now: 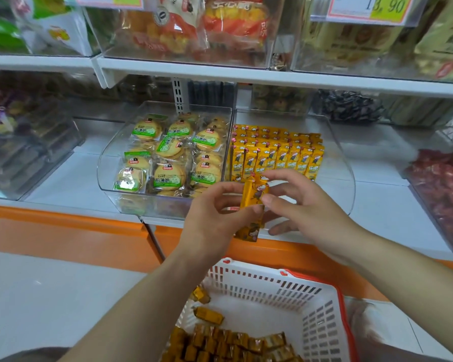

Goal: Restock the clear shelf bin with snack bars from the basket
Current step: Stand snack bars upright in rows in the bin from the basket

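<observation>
While left hand [212, 218] pinches snack bars [255, 194], right hand [306, 207] pinches too

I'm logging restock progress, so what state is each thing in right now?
left hand, pinching the held snack bars.
right hand, thumb and fingers gripping the same bunch.
held snack bars, upright in front of the bin, not yet placed.
clear shelf bin, partly filled, front bare.
shelved bars, standing in rows.
basket, holding loose bars in a jumble.
cookie bin, filled with wrapped packs.
</observation>
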Tool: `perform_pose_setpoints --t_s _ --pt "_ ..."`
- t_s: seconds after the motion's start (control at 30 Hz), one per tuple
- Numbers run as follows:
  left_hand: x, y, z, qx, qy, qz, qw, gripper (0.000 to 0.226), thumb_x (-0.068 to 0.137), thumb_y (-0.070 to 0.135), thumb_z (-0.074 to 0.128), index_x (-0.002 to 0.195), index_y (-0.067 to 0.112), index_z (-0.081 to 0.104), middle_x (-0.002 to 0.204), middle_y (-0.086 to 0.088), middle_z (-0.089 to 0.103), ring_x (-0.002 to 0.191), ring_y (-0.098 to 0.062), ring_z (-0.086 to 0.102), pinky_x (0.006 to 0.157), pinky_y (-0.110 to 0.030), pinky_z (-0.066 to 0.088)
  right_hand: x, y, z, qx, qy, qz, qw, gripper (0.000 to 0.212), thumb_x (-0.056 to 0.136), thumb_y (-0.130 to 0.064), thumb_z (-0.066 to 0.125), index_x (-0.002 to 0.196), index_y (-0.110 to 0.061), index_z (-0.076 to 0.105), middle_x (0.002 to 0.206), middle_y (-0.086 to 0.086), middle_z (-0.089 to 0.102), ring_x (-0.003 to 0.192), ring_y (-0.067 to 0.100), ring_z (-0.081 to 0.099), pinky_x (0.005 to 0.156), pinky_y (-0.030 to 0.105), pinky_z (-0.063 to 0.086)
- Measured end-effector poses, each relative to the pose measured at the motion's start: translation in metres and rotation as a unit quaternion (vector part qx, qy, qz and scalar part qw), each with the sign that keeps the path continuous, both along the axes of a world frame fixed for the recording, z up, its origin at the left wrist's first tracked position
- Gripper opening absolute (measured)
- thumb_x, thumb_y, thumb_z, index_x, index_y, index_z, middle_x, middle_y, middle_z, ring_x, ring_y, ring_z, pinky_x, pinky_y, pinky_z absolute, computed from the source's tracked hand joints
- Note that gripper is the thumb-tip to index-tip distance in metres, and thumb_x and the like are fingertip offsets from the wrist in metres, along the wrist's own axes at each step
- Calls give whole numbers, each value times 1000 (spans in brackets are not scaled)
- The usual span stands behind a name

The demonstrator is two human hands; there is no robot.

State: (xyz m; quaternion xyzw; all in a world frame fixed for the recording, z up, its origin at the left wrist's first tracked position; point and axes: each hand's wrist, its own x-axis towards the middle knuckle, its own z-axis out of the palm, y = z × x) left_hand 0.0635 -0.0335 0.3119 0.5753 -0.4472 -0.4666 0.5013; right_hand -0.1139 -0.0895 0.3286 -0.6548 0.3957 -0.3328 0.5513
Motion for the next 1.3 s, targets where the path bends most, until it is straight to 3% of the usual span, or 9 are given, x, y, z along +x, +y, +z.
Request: perform_pose_setpoints --t_s 0.13,0.27,0.43,0.53,0.63,0.73,0.97,1.17,1.3 --pt "1 -6 0 -22 -42 -8 999 43 75 36 85 114 29 67 104 13 78 98 -5 73 81 -27 62 -3 -21 8 -17 12 30 999 29 88 -18 71 112 -30 60 96 -4 71 81 25 75 63 34 61" --pt "15 -13 -11 -45 -249 52 966 51 83 46 79 128 35 58 113 23 66 105 2 62 86 -17 50 -15 -72 9 -70 48 -52 995 25 87 -13 72 101 -29 60 88 1 70 74 26 72 67 48 62" --pt "22 -23 -30 -27 -379 96 920 58 86 49 75 135 26 55 128 9 61 120 -16 54 99 -39 49 -16 -139 -19 -120 151 -182 964 25 91 -7 70 112 -14 57 81 0 63 64 28 67 70 48 59" --pt "20 -30 -39 -3 -439 97 893 57 85 59 71 131 27 58 125 6 66 118 -21 54 105 -44 44 0 -160 -39 -138 209 -190 949 30 89 -9 72 116 -13 59 82 3 65 77 32 70 79 50 58" --pt "19 -34 -47 -14 -488 107 866 52 84 62 69 122 27 61 115 5 71 113 -22 58 109 -43 40 12 -172 -60 -163 257 -198 932 31 89 -10 73 117 -13 61 85 4 67 81 27 69 74 33 53" --pt "21 -34 -51 -23 -495 114 861 53 82 62 70 121 26 62 112 4 72 112 -24 59 109 -45 40 14 -176 -70 -179 270 -227 919 27 86 -12 76 107 -16 60 79 -2 63 80 20 63 72 24 41" --pt "21 -37 -47 0 -505 92 858 56 84 63 69 125 26 59 116 5 71 115 -23 60 109 -43 39 6 -171 -63 -176 361 -207 892 28 87 -23 73 68 -5 62 74 16 67 78 32 63 70 37 51" --pt "28 -25 -27 -30 -434 95 895 55 88 38 76 136 20 56 127 1 62 117 -22 56 96 -40 49 -14 -128 -20 -184 358 -181 898 14 84 -26 75 82 -15 67 82 2 68 81 22 61 72 32 49" --pt "23 -2 -18 -96 -436 62 893 28 91 36 70 117 29 62 109 16 60 94 -8 57 73 -24 44 -20 -63 14 -264 318 -98 906 6 84 -30 73 80 -27 70 85 -12 70 74 4 64 66 19 46"
